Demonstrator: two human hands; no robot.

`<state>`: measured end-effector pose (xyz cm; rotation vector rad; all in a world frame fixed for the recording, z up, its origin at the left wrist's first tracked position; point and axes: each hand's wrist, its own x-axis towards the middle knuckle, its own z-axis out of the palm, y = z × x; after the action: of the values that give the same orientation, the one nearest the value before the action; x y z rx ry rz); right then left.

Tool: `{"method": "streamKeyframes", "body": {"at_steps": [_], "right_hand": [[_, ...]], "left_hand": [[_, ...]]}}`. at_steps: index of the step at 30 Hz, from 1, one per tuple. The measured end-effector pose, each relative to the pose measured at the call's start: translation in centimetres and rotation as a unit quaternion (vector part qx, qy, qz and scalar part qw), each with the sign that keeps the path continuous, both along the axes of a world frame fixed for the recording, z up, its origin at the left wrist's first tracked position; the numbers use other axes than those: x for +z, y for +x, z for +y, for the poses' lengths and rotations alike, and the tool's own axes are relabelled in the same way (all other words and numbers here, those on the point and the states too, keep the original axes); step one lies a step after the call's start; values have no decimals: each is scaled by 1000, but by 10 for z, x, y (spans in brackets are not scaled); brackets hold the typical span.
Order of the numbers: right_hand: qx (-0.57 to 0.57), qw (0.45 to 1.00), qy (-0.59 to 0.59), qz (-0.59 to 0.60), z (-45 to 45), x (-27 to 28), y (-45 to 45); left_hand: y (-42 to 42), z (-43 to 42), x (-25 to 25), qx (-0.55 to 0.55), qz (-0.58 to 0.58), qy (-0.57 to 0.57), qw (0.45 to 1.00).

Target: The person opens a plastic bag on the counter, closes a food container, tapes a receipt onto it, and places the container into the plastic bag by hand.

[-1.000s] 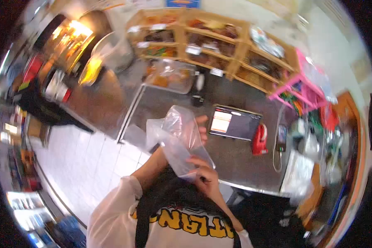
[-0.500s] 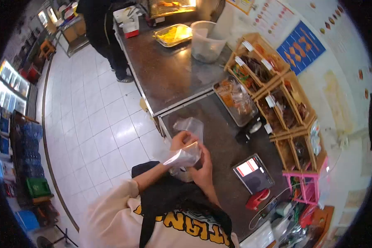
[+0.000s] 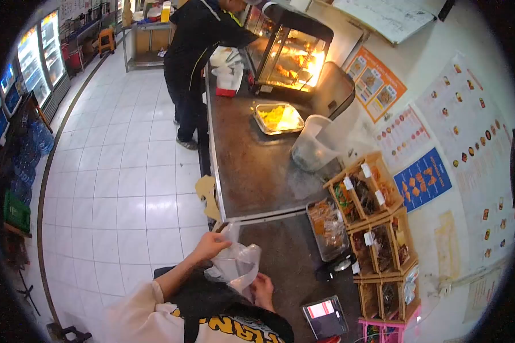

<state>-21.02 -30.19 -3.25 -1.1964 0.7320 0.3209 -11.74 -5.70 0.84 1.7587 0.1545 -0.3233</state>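
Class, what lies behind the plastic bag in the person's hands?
Dark countertop shows right of the plastic bag, black cloth below it. The bag's cloudy folds obscure whatever is directly behind.

How many fingers of the right hand grip the plastic bag cannot be told, and its forearm vanishes behind the black apron. The bottom edge cuts off the pink rack and a red object — too little shows to name it. Print on 2 wall sheets, the orange poster and the blue poster, is too small to read.
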Motion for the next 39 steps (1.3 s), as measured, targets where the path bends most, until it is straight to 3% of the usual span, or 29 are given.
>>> {"method": "streamKeyframes", "body": {"at_steps": [2, 3, 4, 5, 7, 9, 11, 12, 13, 14, 16, 17, 19, 20, 22, 23, 26, 28, 31, 32, 34, 39], "right_hand": [[64, 982, -132, -123, 18, 33, -10], [58, 981, -131, -127, 25, 42, -1], [59, 956, -198, -208, 34, 54, 9], [58, 920, -266, -284, 40, 68, 19], [143, 813, -426, -372, 57, 131, 42], [126, 842, -374, -368, 66, 118, 58], [97, 869, -310, -373, 61, 87, 76], [100, 851, -314, -410, 50, 61, 79], [73, 883, -258, -385, 41, 52, 74], [39, 911, -200, -359, 33, 43, 69], [169, 920, -295, -193, 14, 99, 47], [154, 924, -293, -190, 6, 102, 38], [125, 943, -156, -268, -4, 94, 17], [143, 901, -260, -316, -9, 75, 17], [145, 907, -282, -279, -14, 95, 14], [152, 907, -306, -247, -15, 102, 14], [41, 940, -222, -256, -15, 96, 15], [-13, 941, -215, -260, -18, 101, 9], [-32, 981, -152, -113, -19, 112, 9], [-42, 980, -156, -115, -19, 109, 12], [48, 932, -259, -249, -15, 104, 20], [-10, 930, -308, -200, 13, 105, 57]], "left_hand": [[6, 9, 19, 71, -61, 7, 996], [16, 16, 18, 67, -66, 8, 996], [24, 21, 16, 57, -88, 63, 992], [30, 21, 12, 46, -109, 115, 986], [29, 3, 33, 58, -101, 60, 991], [32, -11, 66, 7, -90, 19, 996], [28, -33, 51, -72, -160, -11, 984], [20, -40, 95, -127, -78, -82, 985], [20, -45, 100, -170, -122, -65, 976], [20, -46, 115, -188, -89, -41, 977], [25, -51, 125, -222, -59, -12, 973], [28, -47, 119, -229, -48, 8, 972], [38, -41, 105, -242, -33, 33, 969], [44, -39, 95, -247, -88, 53, 964], [45, -44, 94, -253, -184, 33, 949], [45, -47, 95, -260, -177, 40, 948], [46, -60, 108, -191, -83, -25, 978], [59, -62, 98, -225, -76, -39, 971], [81, -78, 96, -268, -62, -70, 959], [89, -83, 96, -273, -77, -36, 958], [108, -87, 90, -283, -56, 14, 957], [176, -73, 68, -335, -184, -27, 923]]}}
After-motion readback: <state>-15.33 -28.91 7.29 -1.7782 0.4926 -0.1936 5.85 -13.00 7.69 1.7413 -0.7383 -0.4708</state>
